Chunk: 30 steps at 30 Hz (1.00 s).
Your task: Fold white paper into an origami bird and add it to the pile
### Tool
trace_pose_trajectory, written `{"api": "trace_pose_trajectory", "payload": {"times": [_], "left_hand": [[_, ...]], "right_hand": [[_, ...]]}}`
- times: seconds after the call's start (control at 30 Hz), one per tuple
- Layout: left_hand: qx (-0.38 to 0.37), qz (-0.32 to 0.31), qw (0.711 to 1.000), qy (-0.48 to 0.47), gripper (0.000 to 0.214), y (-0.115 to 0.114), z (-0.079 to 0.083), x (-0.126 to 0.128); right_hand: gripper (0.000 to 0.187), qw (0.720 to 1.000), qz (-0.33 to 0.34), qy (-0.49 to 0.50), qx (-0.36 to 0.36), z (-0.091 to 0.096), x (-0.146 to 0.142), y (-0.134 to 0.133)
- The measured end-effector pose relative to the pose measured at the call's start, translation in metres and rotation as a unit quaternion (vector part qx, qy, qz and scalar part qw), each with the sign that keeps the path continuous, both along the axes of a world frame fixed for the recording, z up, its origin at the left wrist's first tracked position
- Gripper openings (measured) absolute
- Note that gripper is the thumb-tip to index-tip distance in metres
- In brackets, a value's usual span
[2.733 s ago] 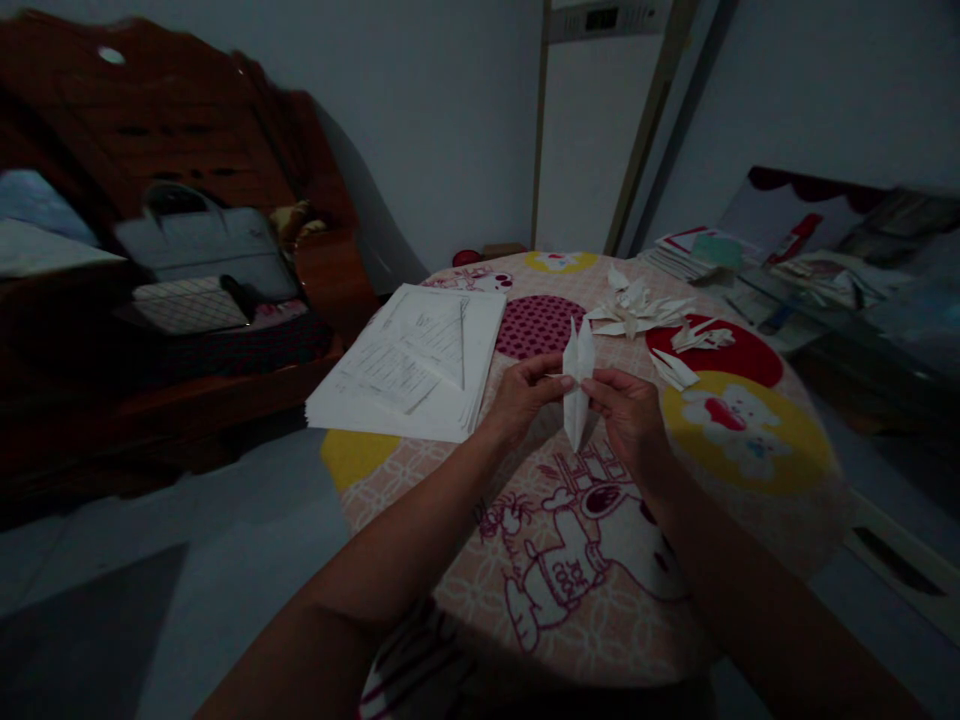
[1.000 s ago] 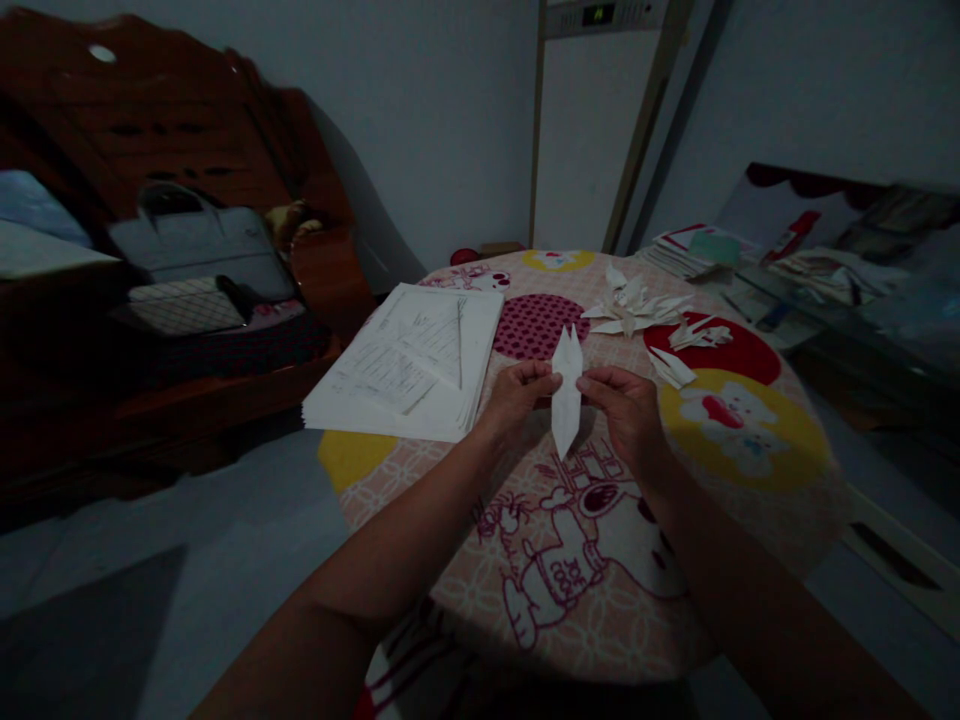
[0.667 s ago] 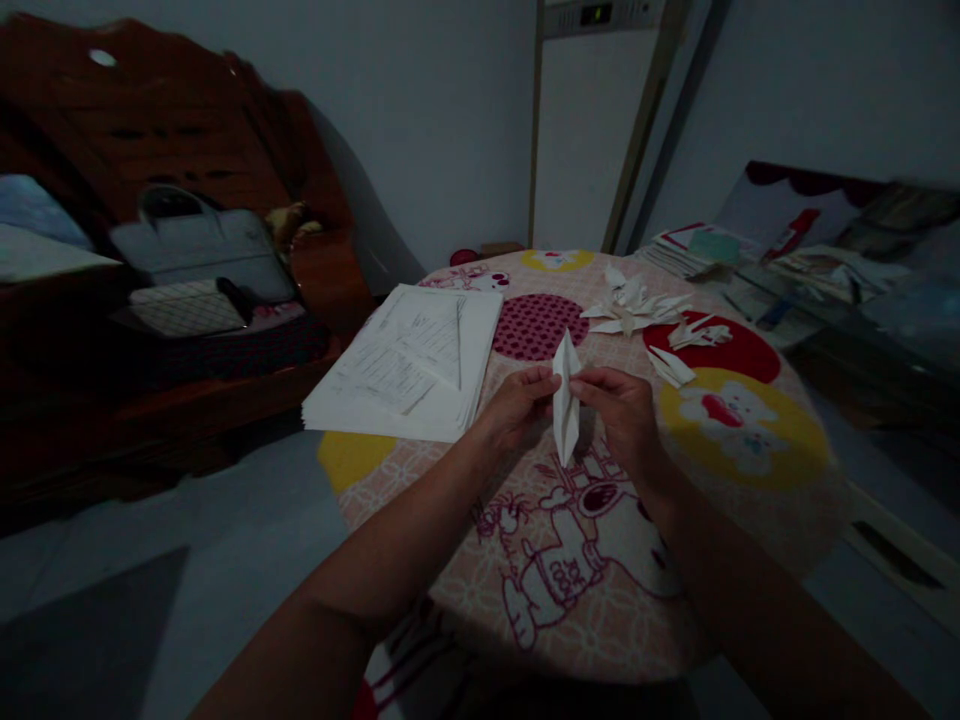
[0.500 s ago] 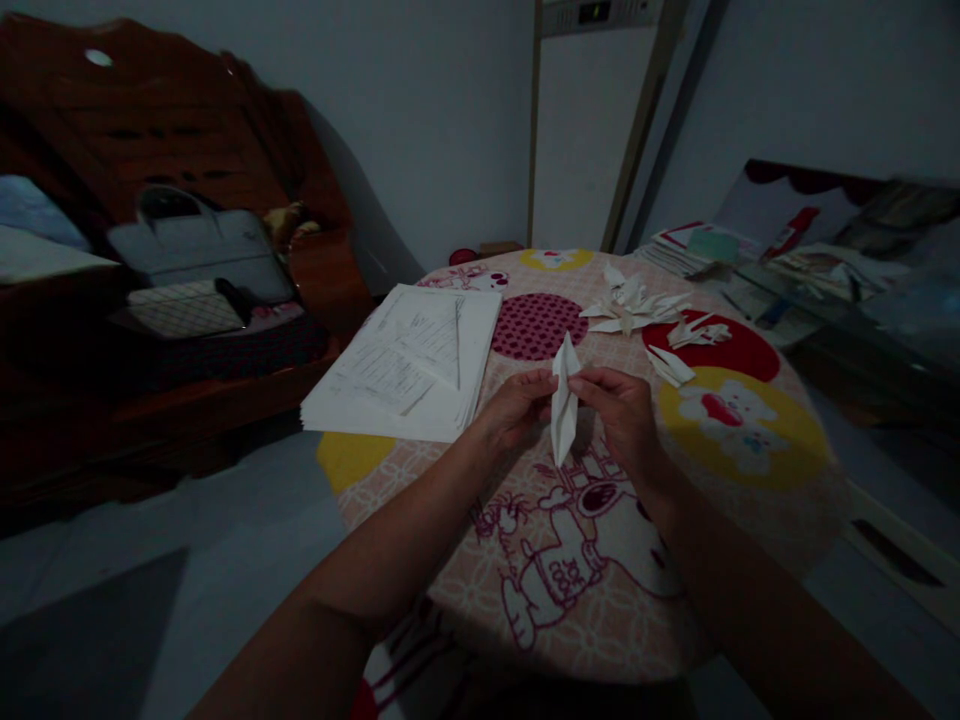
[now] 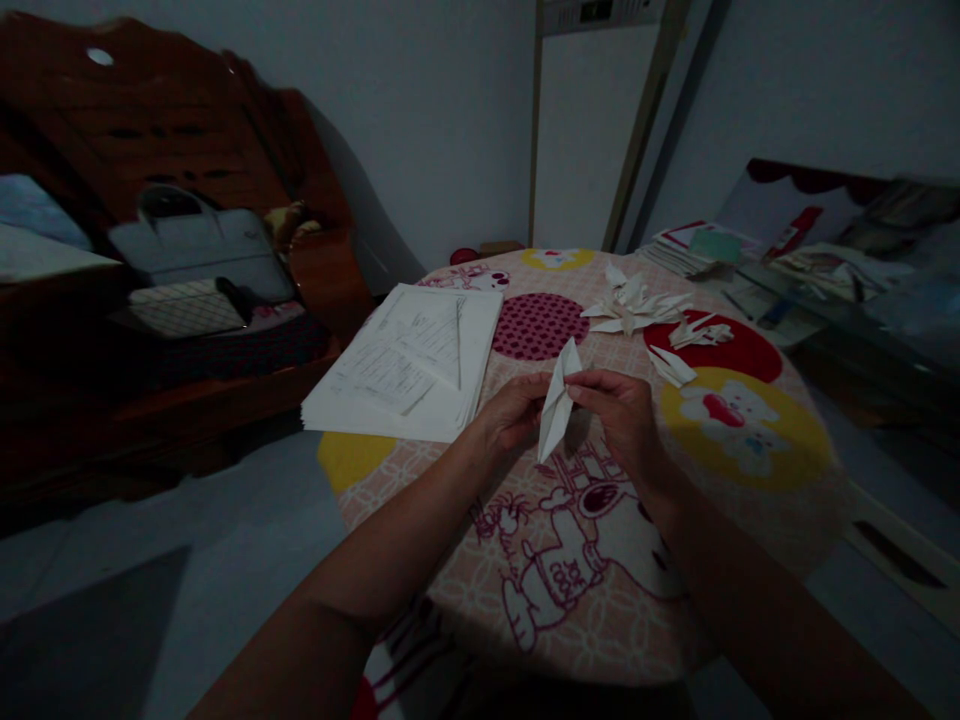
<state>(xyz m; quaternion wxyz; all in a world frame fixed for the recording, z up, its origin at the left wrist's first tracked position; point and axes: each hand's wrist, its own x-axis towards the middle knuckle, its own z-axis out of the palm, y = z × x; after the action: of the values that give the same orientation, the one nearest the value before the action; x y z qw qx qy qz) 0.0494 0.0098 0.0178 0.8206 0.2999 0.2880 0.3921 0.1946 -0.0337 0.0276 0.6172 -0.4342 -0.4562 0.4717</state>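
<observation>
A folded piece of white paper (image 5: 556,405), long and pointed at both ends, is held up over the near half of the round table. My left hand (image 5: 517,408) pinches it from the left, its fingertips partly hidden behind the paper. From the right, my right hand (image 5: 619,405) grips its middle between thumb and fingers. Beyond my hands, to the right, lies a cluster of folded white paper pieces (image 5: 634,303). A smaller folded piece (image 5: 672,367) rests nearer my right hand.
A stack of white sheets (image 5: 420,418) with written slips on top covers the table's left side. The patterned tablecloth (image 5: 600,630) hangs over the near edge. A wooden chair (image 5: 322,270) holding a grey bag (image 5: 202,250) stands left. A glass-topped table (image 5: 862,310) with papers is at right.
The folded paper has turned in my fingers: its lower tip has swung left and its upper tip slightly right, so it leans now. Both hands keep nearly the same place.
</observation>
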Motion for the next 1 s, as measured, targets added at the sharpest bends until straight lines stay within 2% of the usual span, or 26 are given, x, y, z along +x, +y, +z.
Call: {"api": "trace_pose_trajectory", "payload": {"times": [0.27, 0.63, 0.8, 1.0], "left_hand": [[-0.069, -0.017, 0.997, -0.001, 0.015, -0.005, 0.01, 0.0], [-0.09, -0.05, 0.995, 0.007, 0.019, -0.003, 0.011, 0.0], [-0.103, -0.028, 0.994, 0.004, 0.023, -0.003, 0.01, 0.001], [-0.111, -0.045, 0.993, -0.011, 0.016, -0.002, 0.011, 0.002]], "right_hand": [[0.014, 0.999, 0.006, 0.029, -0.023, -0.001, -0.001, 0.001], [0.014, 1.0, -0.003, 0.017, -0.023, 0.0, -0.001, 0.0], [0.015, 1.0, 0.004, 0.013, -0.017, -0.002, 0.0, 0.001], [0.016, 1.0, -0.001, 0.008, -0.016, -0.003, 0.0, 0.001]]}}
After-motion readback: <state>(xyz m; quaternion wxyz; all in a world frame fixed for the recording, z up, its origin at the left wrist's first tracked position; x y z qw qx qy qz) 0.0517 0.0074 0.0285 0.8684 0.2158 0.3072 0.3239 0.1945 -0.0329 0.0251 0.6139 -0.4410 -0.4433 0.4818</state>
